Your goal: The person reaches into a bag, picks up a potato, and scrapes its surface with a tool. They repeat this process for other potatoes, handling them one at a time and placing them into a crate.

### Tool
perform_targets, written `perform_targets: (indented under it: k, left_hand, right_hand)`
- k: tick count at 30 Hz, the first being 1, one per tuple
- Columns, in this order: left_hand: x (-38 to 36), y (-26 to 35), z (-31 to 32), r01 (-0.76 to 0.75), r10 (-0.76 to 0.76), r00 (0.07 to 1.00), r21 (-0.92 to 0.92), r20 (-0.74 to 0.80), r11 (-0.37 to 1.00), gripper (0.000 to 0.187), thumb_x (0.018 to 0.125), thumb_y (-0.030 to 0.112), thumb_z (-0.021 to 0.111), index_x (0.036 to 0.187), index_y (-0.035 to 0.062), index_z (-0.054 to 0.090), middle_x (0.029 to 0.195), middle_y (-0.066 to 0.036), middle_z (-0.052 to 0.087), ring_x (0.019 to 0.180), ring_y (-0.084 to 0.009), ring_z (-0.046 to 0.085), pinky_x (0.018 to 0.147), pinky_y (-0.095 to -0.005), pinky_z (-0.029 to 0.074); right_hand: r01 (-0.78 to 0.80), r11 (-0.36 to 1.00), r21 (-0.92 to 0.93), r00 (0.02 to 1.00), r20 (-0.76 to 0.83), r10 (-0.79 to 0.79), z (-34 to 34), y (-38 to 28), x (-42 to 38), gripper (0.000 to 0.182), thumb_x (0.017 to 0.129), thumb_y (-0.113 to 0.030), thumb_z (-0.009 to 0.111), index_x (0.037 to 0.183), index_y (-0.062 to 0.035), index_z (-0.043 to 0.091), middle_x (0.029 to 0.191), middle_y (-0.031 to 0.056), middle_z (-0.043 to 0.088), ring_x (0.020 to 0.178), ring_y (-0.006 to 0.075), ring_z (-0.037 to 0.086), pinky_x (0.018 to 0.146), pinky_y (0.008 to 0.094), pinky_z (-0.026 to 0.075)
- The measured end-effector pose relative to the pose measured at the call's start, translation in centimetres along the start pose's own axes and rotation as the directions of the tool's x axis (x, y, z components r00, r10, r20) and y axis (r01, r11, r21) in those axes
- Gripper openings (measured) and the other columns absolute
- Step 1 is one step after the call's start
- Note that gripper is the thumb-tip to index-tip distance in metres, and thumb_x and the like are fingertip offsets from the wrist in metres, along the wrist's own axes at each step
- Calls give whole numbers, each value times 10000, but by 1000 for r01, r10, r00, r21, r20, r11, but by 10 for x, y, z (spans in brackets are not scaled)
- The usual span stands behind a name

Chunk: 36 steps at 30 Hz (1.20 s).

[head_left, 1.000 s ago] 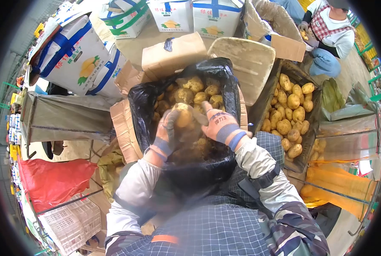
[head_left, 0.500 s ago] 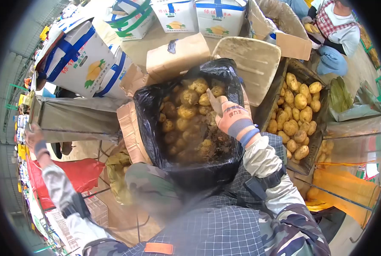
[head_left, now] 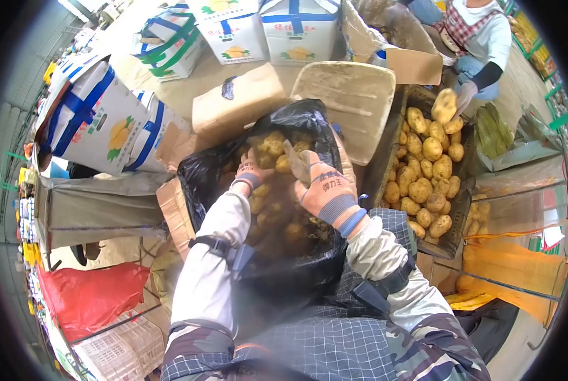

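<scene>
Both gloved hands are working over the black bag (head_left: 262, 254), which is lining an open carton at the centre of the view and holding soil-dusted potatoes (head_left: 272, 144). The left hand (head_left: 252, 170) is reaching into its upper part toward 11 o'clock, its fingers lying close over the potatoes; whether its grip is grasping one, I cannot tell. The right hand (head_left: 322, 190) is hovering over the bag's 1 o'clock side, its thumb pointing inward. A greyish shape is showing along its fingers, and I cannot tell whether that is glove or a held thing, so the state of this grip is unclear too. At 2 to 3 o'clock, a dark crate (head_left: 457, 222) is holding cleaner-looking potatoes, and above its far end a co-worker's hand (head_left: 467, 95) is holding a large yellow potato (head_left: 445, 106). A brown cardboard parcel (head_left: 238, 105) is lying beyond the bag at 11 o'clock, and a dusty beige board (head_left: 347, 95) is lying at 1 o'clock. Printed white cartons (head_left: 300, 35) are standing around 12 o'clock, a red sheet (head_left: 96, 295) is hanging at 8 o'clock, and orange mesh (head_left: 516, 273) is hanging at 4 o'clock.
</scene>
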<state>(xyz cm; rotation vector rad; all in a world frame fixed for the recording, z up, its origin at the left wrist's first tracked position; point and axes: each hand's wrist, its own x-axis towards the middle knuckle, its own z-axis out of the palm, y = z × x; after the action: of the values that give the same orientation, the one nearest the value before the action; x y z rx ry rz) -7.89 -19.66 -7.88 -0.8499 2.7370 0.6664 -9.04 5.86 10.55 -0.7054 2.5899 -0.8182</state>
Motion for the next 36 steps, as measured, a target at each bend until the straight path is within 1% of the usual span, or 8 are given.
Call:
perform_targets:
  k: [4, 7, 9, 12, 17, 25, 30, 36]
  left_hand:
    - [-1, -2, -4, -8, 35, 995, -291, 89, 957, 959, 707, 543, 809, 1467, 82, 448, 1310, -210, 602, 1193, -344, 604, 983, -389, 508]
    - [-49, -3, -52, 142, 307, 907, -896, 288, 420, 778, 847, 558, 677, 1443, 97, 482, 1215, -176, 660, 940, -290, 697, 722, -340, 572]
    - [-111, 18, -103, 393, 514, 792, -919, 330, -15, 687, 932, 566, 565, 1440, 110, 492, 1176, -160, 678, 791, -254, 704, 555, -299, 543]
    - [-170, 24, -125, 423, 328, 877, -888, 352, -178, 727, 952, 621, 463, 1445, 86, 480, 1209, -173, 664, 736, -257, 687, 474, -297, 484]
    - [-222, 20, -112, 319, 265, 930, -920, 256, -228, 648, 946, 456, 544, 1402, 0, 484, 1218, -228, 643, 876, -276, 705, 712, -323, 566]
    - [-232, 38, -103, 277, 255, 942, -933, 218, -228, 606, 912, 508, 584, 1314, 55, 554, 1028, -157, 686, 833, -258, 669, 615, -296, 488]
    - [-232, 23, -78, 198, 103, 978, -960, 180, -199, 563, 919, 462, 579, 1322, 71, 544, 1018, -141, 683, 822, -245, 667, 593, -290, 477]
    - [-235, 19, -67, 115, 194, 966, -959, 169, 260, 520, 786, 128, 747, 1270, 62, 570, 1121, -130, 659, 1017, -274, 648, 846, -382, 529]
  right_hand:
    - [24, 998, 61, 998, -60, -21, 5, 8, 3, 602, 901, -327, 629, 1404, -41, 463, 1222, 231, 655, 1142, 376, 630, 999, 431, 484]
    - [6, 993, 118, 1000, -10, -5, -2, 5, 6, 609, 888, -323, 647, 1409, -56, 477, 1214, 230, 658, 1144, 375, 625, 990, 429, 486]
    - [30, 984, 178, 999, 16, -33, 9, 7, 6, 595, 877, -314, 660, 1391, -60, 501, 1196, 233, 663, 1140, 384, 622, 982, 434, 486]
    - [88, 923, 373, 963, 206, -175, 15, -1, 9, 612, 853, -307, 700, 1349, 5, 524, 1164, 259, 663, 1129, 409, 617, 962, 457, 496]
    - [272, 921, 278, 936, 145, -320, 21, -19, -12, 512, 865, -273, 671, 1307, -35, 567, 1131, 229, 678, 1092, 389, 633, 943, 444, 496]
    - [571, 791, -218, 820, 112, -561, 53, -2, -22, 442, 877, -168, 636, 1298, -53, 565, 980, 122, 679, 874, 290, 676, 734, 390, 554]
    - [503, 852, -146, 855, 229, -466, 61, -10, -32, 197, 892, -82, 533, 1078, -102, 596, 909, 134, 691, 808, 345, 702, 659, 435, 550]
    - [363, 888, -283, 881, 416, -227, 59, -8, -10, 298, 944, -153, 546, 1218, -53, 605, 1038, 161, 726, 950, 326, 709, 780, 410, 569]
